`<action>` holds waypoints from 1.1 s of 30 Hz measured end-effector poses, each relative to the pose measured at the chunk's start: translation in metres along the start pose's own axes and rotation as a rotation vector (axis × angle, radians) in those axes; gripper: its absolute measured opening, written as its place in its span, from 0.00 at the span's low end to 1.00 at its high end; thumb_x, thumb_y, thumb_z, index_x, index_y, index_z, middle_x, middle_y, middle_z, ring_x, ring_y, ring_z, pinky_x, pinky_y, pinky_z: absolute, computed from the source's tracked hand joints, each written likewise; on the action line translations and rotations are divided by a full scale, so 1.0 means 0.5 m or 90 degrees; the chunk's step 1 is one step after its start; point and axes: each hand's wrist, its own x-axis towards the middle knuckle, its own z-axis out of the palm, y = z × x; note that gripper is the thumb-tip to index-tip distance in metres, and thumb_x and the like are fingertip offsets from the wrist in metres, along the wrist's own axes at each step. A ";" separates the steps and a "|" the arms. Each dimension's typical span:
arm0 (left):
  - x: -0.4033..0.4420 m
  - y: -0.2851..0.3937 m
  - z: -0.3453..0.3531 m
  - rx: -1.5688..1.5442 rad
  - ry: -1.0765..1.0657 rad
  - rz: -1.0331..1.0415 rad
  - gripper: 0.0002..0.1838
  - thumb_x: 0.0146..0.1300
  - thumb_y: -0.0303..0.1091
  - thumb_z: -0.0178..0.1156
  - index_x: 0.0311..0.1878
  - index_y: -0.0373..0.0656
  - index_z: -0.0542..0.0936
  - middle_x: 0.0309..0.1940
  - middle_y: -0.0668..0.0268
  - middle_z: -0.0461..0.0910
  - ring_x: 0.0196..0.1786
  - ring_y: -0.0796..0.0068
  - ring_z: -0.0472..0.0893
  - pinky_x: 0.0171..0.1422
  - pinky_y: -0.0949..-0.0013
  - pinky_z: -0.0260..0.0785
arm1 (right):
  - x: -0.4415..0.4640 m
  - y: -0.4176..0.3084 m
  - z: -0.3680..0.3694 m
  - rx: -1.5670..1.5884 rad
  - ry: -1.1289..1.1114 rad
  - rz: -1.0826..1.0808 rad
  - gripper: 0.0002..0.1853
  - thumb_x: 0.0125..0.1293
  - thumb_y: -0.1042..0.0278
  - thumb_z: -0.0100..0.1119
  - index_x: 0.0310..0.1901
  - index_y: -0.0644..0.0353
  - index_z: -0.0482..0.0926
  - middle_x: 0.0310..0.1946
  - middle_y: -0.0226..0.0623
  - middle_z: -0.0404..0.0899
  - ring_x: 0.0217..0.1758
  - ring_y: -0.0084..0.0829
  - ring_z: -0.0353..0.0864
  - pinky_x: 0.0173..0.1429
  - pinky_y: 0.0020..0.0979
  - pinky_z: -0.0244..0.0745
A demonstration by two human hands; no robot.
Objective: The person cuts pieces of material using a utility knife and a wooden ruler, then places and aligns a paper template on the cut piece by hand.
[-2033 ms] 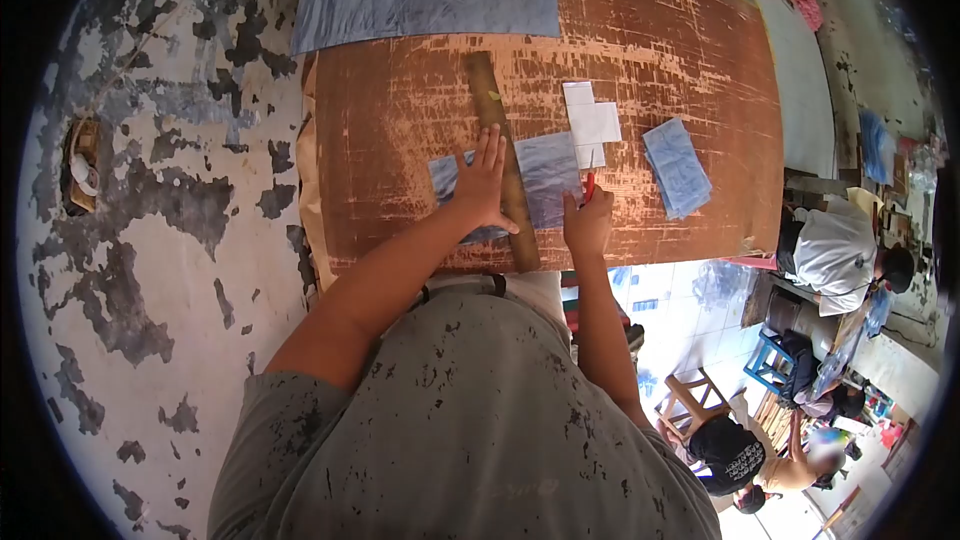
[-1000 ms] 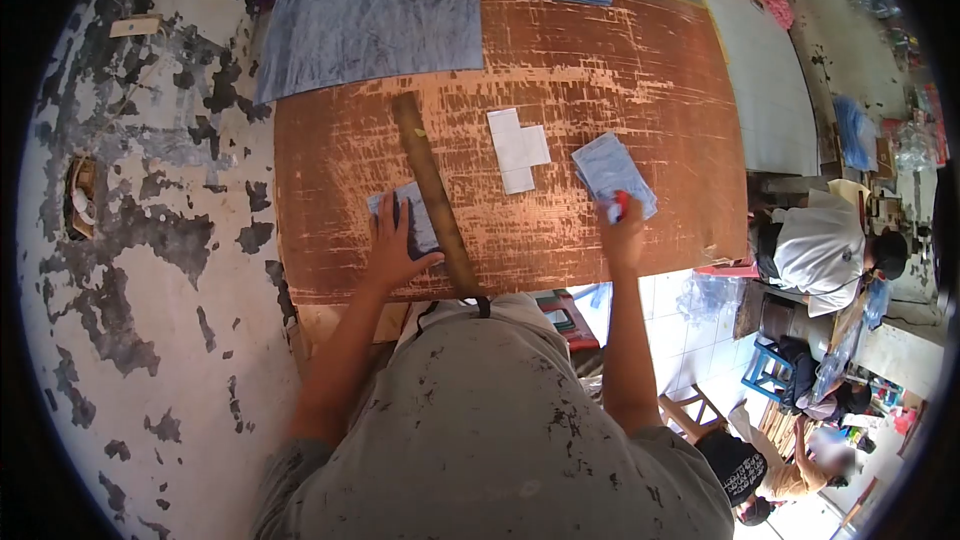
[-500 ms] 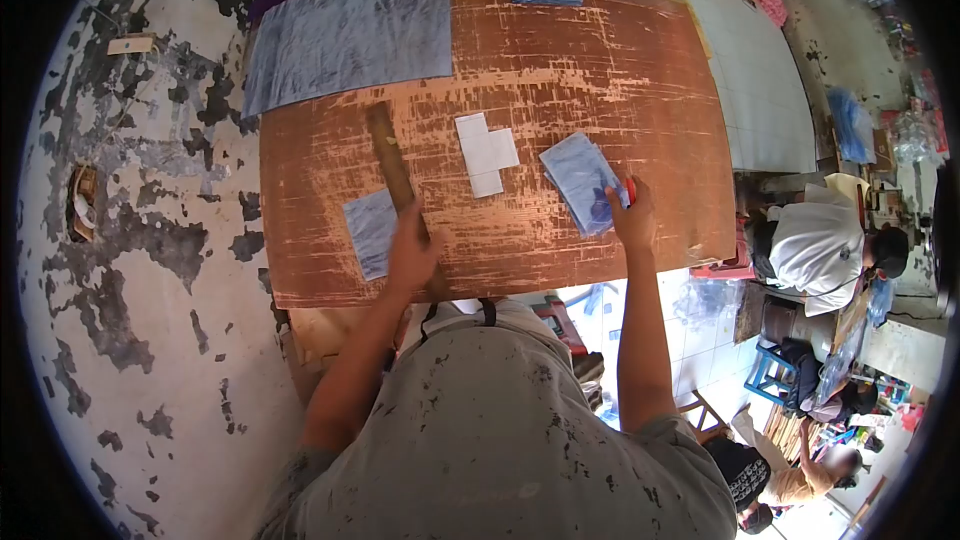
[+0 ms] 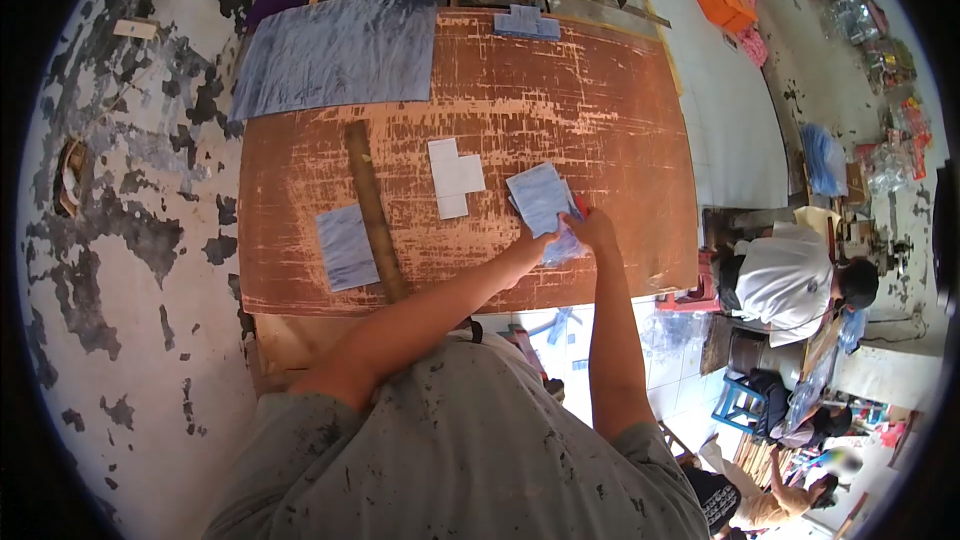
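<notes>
A small stack of blue-grey marbled sheets (image 4: 540, 196) lies on the scratched brown board (image 4: 600, 140), a little right of centre. My left hand (image 4: 530, 252) reaches across my body, fingers closed on the stack's lower edge. At the stack's right side is my right hand (image 4: 593, 232), closed around a small red tool (image 4: 581, 204) whose kind I cannot make out; its fingers also touch the sheets. Left of these lies a white stepped paper template (image 4: 455, 178). A long brown wooden strip (image 4: 366, 190) rests further left, against another blue-grey piece (image 4: 345, 248).
A large blue-grey marbled sheet (image 4: 340, 50) covers the board's far left corner. Small cut pieces (image 4: 527, 24) sit at the far edge. A peeling wall (image 4: 150, 290) runs along the left. On the right, a person in a white shirt (image 4: 790, 282) sits near a red stool (image 4: 700, 285).
My left hand has let go of the wooden strip and moved right to the stack of sheets. The stack has turned slightly under my hands. The view has shifted a little.
</notes>
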 end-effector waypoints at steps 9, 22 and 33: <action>0.028 -0.021 -0.021 0.067 -0.038 -0.014 0.54 0.77 0.61 0.57 0.90 0.45 0.38 0.88 0.50 0.53 0.89 0.53 0.53 0.90 0.49 0.48 | 0.012 -0.008 -0.102 -0.035 -0.337 0.129 0.30 0.54 0.38 0.86 0.39 0.60 0.87 0.18 0.29 0.74 0.19 0.25 0.73 0.27 0.36 0.73; -0.225 -0.133 -0.352 0.262 0.243 0.116 0.36 0.79 0.53 0.63 0.80 0.40 0.70 0.65 0.56 0.85 0.67 0.64 0.83 0.72 0.63 0.75 | 0.158 0.296 -0.326 -0.093 -0.233 0.238 0.39 0.52 0.39 0.86 0.65 0.48 0.87 0.24 0.32 0.83 0.20 0.28 0.77 0.26 0.39 0.76; -0.467 -0.281 -0.548 0.471 0.853 0.121 0.40 0.73 0.49 0.69 0.79 0.35 0.69 0.73 0.40 0.70 0.73 0.42 0.74 0.77 0.48 0.69 | 0.211 0.441 -0.350 -0.296 -0.018 0.193 0.40 0.58 0.55 0.84 0.72 0.56 0.81 0.49 0.48 0.90 0.40 0.46 0.91 0.41 0.44 0.83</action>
